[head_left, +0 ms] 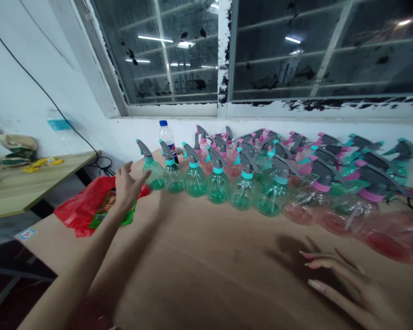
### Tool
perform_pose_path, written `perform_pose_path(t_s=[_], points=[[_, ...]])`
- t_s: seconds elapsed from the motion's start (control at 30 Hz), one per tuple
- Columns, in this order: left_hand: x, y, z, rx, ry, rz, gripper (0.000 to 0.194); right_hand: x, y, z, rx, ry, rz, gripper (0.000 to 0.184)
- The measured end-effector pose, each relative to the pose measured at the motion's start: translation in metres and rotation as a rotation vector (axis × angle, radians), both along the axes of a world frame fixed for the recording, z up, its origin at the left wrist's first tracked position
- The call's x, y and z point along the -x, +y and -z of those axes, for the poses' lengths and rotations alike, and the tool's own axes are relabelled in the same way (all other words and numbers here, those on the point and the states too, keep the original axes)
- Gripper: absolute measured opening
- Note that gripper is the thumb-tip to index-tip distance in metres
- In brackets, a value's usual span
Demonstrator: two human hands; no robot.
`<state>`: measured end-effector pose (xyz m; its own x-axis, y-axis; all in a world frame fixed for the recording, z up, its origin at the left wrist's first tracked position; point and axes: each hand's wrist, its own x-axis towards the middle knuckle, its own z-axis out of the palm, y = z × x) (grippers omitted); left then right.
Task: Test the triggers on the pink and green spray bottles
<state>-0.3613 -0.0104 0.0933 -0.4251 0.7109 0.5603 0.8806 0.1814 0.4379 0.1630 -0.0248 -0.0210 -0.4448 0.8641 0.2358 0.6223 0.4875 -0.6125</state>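
My left hand (126,187) is raised with its fingers apart, just left of a green spray bottle (154,174) at the left end of the front row. It holds nothing, and I cannot tell whether its thumb touches that bottle. Above the front right of the table, my right hand (344,279) hovers with fingers spread and nothing in them. Several green spray bottles with turquoise collars and grey triggers stand upright in a row, among them a middle one (218,185). Further right stand clear pinkish spray bottles with pink collars, the nearest a pink spray bottle (347,213).
A red plastic bag (79,206) and a green packet (128,217) lie by my left forearm. Behind the row stands a blue-capped soda bottle (166,136). A side table (17,192) with yellow items is at the left. The window wall bounds the wooden table (206,256).
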Motion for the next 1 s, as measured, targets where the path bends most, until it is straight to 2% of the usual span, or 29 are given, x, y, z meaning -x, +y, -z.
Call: perform_pose_path(t_s=[0.1, 0.2, 0.37, 0.5, 0.6, 0.73, 0.9, 1.0], points=[[-0.015, -0.001, 0.002, -0.038, 0.052, -0.064, 0.059, -0.005, 0.002, 0.001, -0.017, 0.012, 0.013, 0.026], [-0.031, 0.015, 0.006, 0.018, 0.092, -0.056, 0.050, -0.005, 0.000, 0.001, -0.027, 0.033, 0.025, 0.025], [-0.048, 0.047, 0.004, 0.139, 0.133, -0.132, 0.067, -0.004, -0.008, -0.005, -0.037, 0.009, 0.018, 0.023], [-0.055, 0.055, -0.002, 0.222, 0.148, -0.191, 0.064, -0.014, -0.013, -0.006, -0.047, -0.006, 0.002, 0.023], [-0.059, 0.051, -0.009, 0.269, 0.162, -0.215, 0.064, -0.022, -0.018, -0.007, -0.054, 0.021, 0.041, 0.023], [-0.063, 0.038, -0.016, 0.321, 0.187, -0.226, 0.064, -0.024, -0.020, -0.012, -0.038, 0.054, 0.009, 0.022], [-0.070, 0.011, -0.018, 0.353, 0.184, -0.253, 0.064, -0.015, -0.025, -0.023, -0.030, 0.086, 0.008, 0.022], [-0.076, -0.008, -0.017, 0.333, 0.194, -0.227, 0.060, -0.011, -0.031, -0.033, -0.057, 0.133, 0.026, 0.025]])
